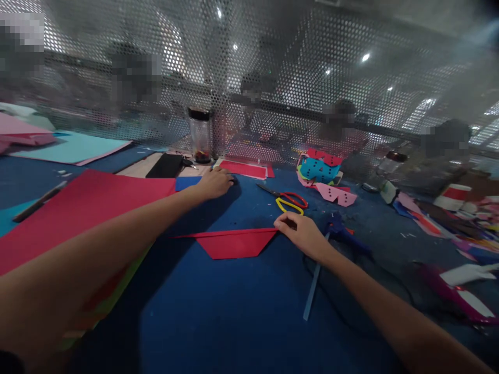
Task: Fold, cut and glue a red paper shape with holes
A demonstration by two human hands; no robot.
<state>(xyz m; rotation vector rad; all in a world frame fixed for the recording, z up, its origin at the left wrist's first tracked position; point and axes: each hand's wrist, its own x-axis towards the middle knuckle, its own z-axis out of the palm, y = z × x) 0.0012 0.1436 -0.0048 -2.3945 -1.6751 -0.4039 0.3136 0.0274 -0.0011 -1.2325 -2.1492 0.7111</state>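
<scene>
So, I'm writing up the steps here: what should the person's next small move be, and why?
Probably bring the left hand to the left end of the folded red paper: no hand is on that end, while the right hand appears to pinch the right end and the left hand is farther off, beyond the paper.

The counter [218, 311] is deep blue, and the folded paper [236, 245] on it is plain bright red. The large sheet [97, 208] at left is a pinkish red; beyond it lies a pale aqua sheet [74, 146]. The scissors [286, 199] have dark blades, one red handle loop and one yellow. Black dots mark both the turquoise cutout [319, 170] and the pink cutout [336, 193]. The glue gun [345, 234] is dark blue, the cup [455, 196] banded red and white. Round holes pattern the grey mesh screen [300, 78].
</scene>
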